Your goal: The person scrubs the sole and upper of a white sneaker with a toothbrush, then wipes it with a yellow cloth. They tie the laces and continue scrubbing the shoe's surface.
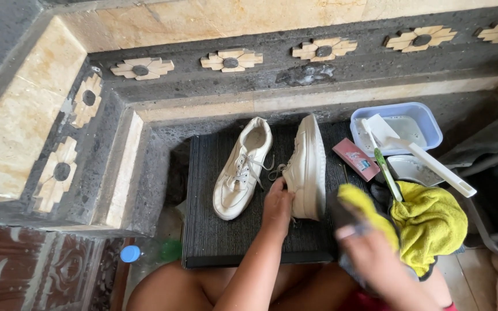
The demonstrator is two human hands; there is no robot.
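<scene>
Steadying the tipped shoe [309, 167] on the mat [214, 230], my left hand [276, 204] grips it; my blurred right hand [370, 253] clutches a yellow cloth [430, 224]; the other shoe [242, 170] lies untouched.

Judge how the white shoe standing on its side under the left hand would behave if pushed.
The white shoe balances on its narrow side edge, steadied by the left hand, so it would probably tip flat. The ribbed dark mat likely resists sliding. Its loose laces look floppy and may drag.
</scene>
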